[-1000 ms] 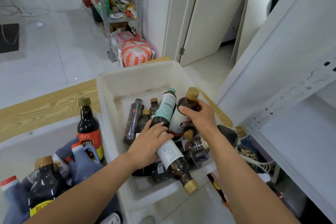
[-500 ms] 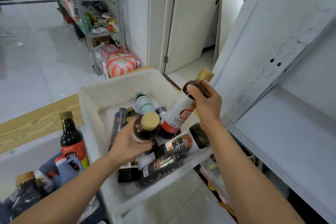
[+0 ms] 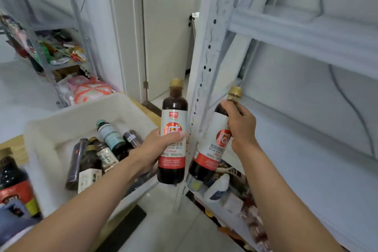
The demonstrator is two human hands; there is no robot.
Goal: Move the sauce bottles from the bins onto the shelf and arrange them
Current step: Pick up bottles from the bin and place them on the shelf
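Observation:
My left hand (image 3: pixel 157 147) grips a dark sauce bottle (image 3: pixel 173 120) with a gold cap and a white-and-red label, upright, just left of the shelf's perforated white post (image 3: pixel 204 67). My right hand (image 3: pixel 241 127) grips a second, similar bottle (image 3: pixel 212 149) by its shoulder, tilted, at the front edge of the white shelf board (image 3: pixel 306 159). Below and left, the white bin (image 3: pixel 131 106) still holds several dark bottles (image 3: pixel 98 155) lying on their sides.
A second bin at the far left holds a red-labelled dark bottle (image 3: pixel 12 182). Under the shelf board, a lower level holds mixed packages (image 3: pixel 221 188). A metal rack with goods (image 3: pixel 57 53) stands behind, by a white door (image 3: pixel 167 26).
Both hands lifted their bottles out of the white bin and carried them up and right to the shelf. The left bottle now stands upright. My view turned toward the shelf.

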